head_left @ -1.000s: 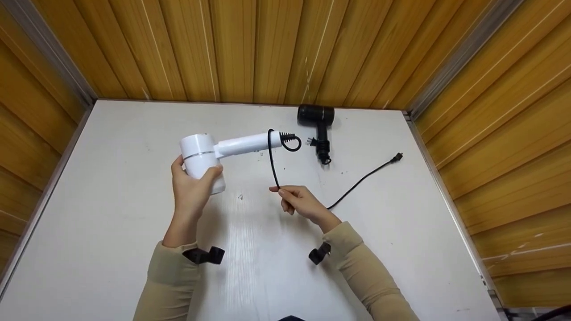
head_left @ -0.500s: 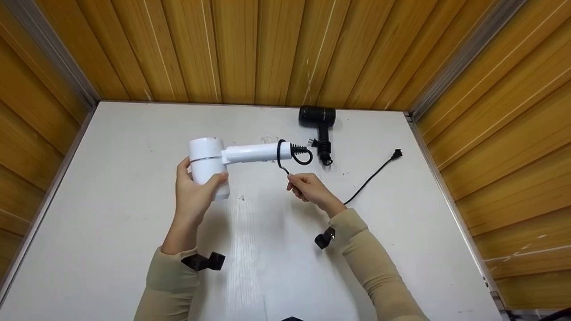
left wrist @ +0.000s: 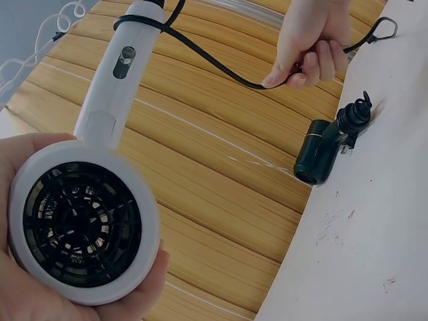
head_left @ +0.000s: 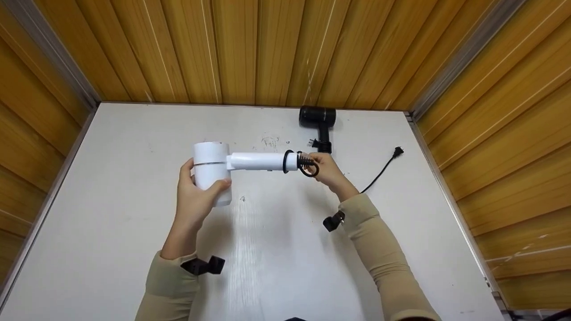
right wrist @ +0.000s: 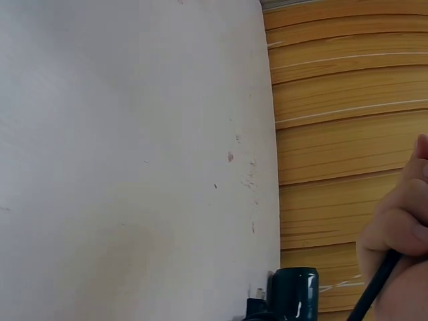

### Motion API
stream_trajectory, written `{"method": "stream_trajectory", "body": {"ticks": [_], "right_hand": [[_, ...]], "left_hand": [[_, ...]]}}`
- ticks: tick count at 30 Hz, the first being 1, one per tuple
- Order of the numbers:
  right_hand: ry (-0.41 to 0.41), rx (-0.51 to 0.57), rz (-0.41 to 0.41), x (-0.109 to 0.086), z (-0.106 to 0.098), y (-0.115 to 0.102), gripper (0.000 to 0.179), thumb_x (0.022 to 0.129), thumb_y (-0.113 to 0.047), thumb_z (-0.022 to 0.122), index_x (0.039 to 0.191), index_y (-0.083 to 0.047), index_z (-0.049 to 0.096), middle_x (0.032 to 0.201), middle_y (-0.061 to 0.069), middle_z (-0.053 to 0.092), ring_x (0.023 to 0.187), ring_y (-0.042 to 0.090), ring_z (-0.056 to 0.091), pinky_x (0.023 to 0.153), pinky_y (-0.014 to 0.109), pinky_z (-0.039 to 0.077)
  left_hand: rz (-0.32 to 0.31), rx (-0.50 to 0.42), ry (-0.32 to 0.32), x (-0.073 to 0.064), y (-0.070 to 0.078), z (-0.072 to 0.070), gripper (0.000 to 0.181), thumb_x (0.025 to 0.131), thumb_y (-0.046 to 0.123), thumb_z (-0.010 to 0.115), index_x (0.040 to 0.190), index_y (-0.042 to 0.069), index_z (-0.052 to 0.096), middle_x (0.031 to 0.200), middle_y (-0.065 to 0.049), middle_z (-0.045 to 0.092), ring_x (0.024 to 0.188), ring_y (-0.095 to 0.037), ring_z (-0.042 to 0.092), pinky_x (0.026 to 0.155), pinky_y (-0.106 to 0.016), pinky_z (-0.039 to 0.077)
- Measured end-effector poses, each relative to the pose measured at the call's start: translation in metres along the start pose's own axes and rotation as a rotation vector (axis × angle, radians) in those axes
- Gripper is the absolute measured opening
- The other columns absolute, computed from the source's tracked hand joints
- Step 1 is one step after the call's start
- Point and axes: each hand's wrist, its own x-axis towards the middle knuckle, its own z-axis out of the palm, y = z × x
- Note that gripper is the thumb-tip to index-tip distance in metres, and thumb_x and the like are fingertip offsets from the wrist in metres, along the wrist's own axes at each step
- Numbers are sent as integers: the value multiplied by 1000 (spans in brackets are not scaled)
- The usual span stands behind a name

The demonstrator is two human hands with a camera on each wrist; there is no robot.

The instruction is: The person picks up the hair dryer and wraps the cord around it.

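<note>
A white hair dryer [head_left: 263, 161] is held level above the table, its handle pointing right. My left hand [head_left: 195, 196] grips its barrel, thumb in front; the left wrist view shows the round black grille [left wrist: 83, 224] at one end. The black power cord [left wrist: 207, 57] loops once around the handle's end. My right hand [head_left: 329, 171] pinches this cord between thumb and curled fingers, just beyond the handle's tip. From that hand the cord runs off to a plug [head_left: 398, 151] at the right. Only part of the right hand shows in its own wrist view.
A black hair dryer [head_left: 317, 117] with its cord wrapped around the handle lies at the table's back edge, just behind my right hand. Wood-patterned walls [head_left: 236, 53] enclose the white table [head_left: 134, 214] at the back and sides.
My right hand has moved up and to the right, behind the handle's end, drawing the cord loop snug around it. The white hair dryer has shifted slightly right and nearer, turning level.
</note>
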Motion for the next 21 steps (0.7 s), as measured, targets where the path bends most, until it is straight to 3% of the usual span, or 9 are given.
{"method": "stream_trajectory", "body": {"ticks": [4, 11, 21], "right_hand": [[25, -29, -44, 2, -9, -12, 38, 96, -34, 53, 64, -14, 54, 55, -8, 41, 50, 6, 35, 47, 20, 29], [20, -28, -43, 3, -21, -28, 41, 96, -34, 53, 74, 0, 57, 54, -7, 42, 42, 5, 34, 40, 19, 29], [84, 0, -117, -1, -30, -48, 35, 94, -26, 58, 73, 2, 60, 56, -4, 49, 48, 6, 39, 43, 19, 33]], "left_hand": [[17, 26, -28, -1, -2, 0, 83, 78, 8, 73, 144, 9, 24, 124, -19, 49, 107, -31, 53, 81, -45, 51], [47, 108, -59, -2, -6, -1, 84, 76, 9, 75, 145, 11, 27, 123, -17, 50, 104, -32, 55, 78, -46, 52], [60, 228, -75, -3, -11, -2, 86, 75, 14, 75, 145, 16, 27, 122, -16, 53, 102, -33, 56, 75, -45, 52]]}}
